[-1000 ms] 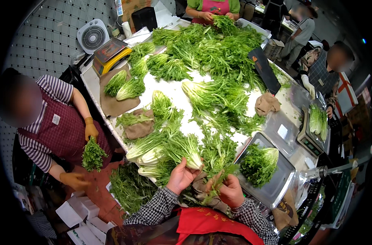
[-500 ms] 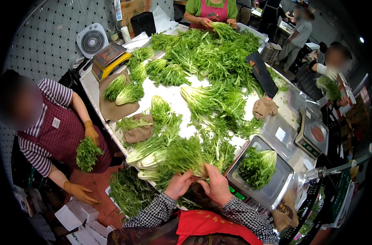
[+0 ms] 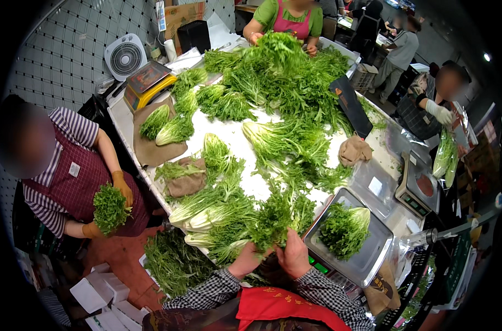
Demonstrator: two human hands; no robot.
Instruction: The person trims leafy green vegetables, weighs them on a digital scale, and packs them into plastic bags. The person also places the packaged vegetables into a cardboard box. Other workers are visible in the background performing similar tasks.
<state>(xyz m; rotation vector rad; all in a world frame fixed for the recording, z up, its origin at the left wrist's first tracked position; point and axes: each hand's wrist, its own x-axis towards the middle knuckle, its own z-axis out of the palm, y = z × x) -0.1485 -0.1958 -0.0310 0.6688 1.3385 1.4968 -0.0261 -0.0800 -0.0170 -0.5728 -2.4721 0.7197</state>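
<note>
My left hand (image 3: 245,260) and my right hand (image 3: 293,255) close around the near end of a bunch of curly endive (image 3: 274,219) at the table's front edge. Its frilly green leaves spread away from me, and the part between my fingers is mostly hidden. To the left of it lie several endive heads (image 3: 207,216) with pale stem ends. On the right, a single endive head (image 3: 345,230) rests on the steel pan of a scale (image 3: 375,251), its white base pointing far right.
A large heap of endive (image 3: 295,94) covers the table's far side. Brown cloths (image 3: 356,150), a yellow scale (image 3: 148,83) and a second steel scale (image 3: 419,185) stand around. Co-workers at left, far side and right handle greens. A crate of leaves (image 3: 176,259) sits below left.
The pale-based head between my hands has given way to darker leaves, slightly right. The left co-worker's hands came together on a bunch; the far co-worker raised one.
</note>
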